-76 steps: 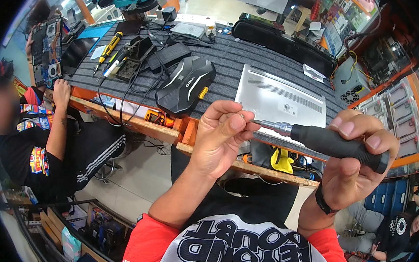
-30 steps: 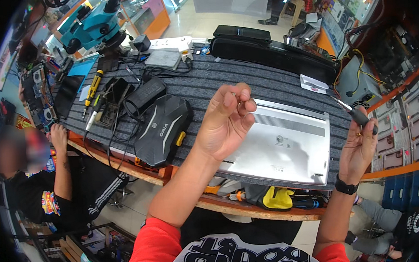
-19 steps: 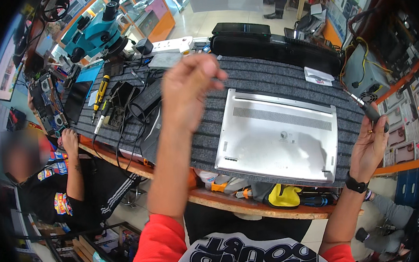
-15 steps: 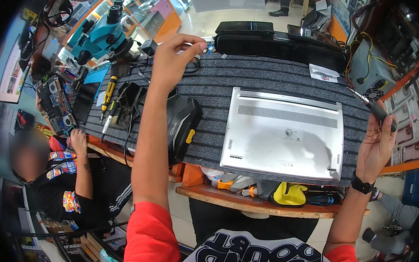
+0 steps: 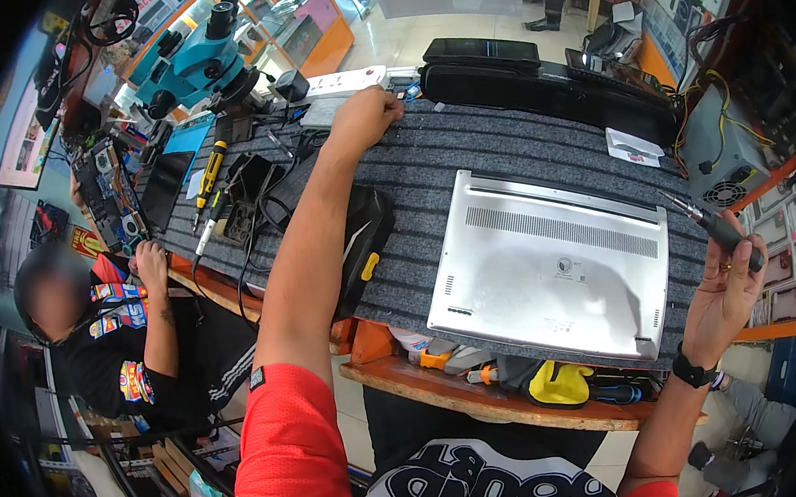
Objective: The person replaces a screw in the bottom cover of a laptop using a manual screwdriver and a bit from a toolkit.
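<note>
My left hand [image 5: 366, 118] reaches over the far side of the grey striped mat [image 5: 520, 136], fingers curled together. Whether anything small sits in them is hidden. Close by are a flat grey box [image 5: 320, 113] and a white power strip [image 5: 347, 80]. At the right, my right hand [image 5: 726, 302] is closed around the black handle of a screwdriver [image 5: 723, 231], its metal shaft pointing up and to the left. Between my arms lies a silver laptop [image 5: 550, 274], underside up, on the mat; neither hand touches it.
A black tool bag [image 5: 365, 242], a yellow screwdriver [image 5: 211, 174] and a teal microscope [image 5: 197, 68] stand to the left. A long black case [image 5: 545, 92] lies behind the laptop. At the right is a metal power supply [image 5: 724, 143]. Another person's hand [image 5: 150, 265] rests at the left edge.
My left hand has turned and its fingers have curled in, uncovering the power strip and grey box. The view has shifted slightly. My right hand keeps the screwdriver.
</note>
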Demonstrator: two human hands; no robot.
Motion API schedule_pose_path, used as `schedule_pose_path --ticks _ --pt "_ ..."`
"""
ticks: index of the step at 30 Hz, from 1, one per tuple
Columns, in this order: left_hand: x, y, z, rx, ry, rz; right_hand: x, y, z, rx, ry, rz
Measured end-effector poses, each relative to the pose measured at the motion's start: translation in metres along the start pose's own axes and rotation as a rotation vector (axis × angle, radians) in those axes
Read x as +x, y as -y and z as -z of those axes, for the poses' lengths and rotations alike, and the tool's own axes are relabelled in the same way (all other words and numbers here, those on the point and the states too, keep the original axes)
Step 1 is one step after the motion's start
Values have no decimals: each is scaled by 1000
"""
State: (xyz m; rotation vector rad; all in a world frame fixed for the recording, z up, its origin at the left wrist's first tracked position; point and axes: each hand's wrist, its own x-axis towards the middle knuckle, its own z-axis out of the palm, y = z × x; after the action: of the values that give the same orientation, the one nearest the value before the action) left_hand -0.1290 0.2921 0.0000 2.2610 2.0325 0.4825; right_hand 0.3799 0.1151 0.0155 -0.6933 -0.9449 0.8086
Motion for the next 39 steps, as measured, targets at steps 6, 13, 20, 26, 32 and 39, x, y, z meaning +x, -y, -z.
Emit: schedule_pose_path --ticks 6,13,20,26,32,39 --pt "-3 13 -3 17 -52 -171 2 -3 10 11 -2 -5" --pt "-1 24 -6 -21 6 -213 1 -1 4 3 -7 -10" --pt "-34 -50 50 -110 -162 -221 -4 2 -12 81 22 -73" --pt "-154 -226 57 -415 38 -634 -23 2 -38 120 205 -296" --pt "-216 -229 43 -474 -33 -608 -62 17 -45 75 250 -432" --pt "-272 -208 50 -778 215 -424 -21 52 40 51 -95 -104"
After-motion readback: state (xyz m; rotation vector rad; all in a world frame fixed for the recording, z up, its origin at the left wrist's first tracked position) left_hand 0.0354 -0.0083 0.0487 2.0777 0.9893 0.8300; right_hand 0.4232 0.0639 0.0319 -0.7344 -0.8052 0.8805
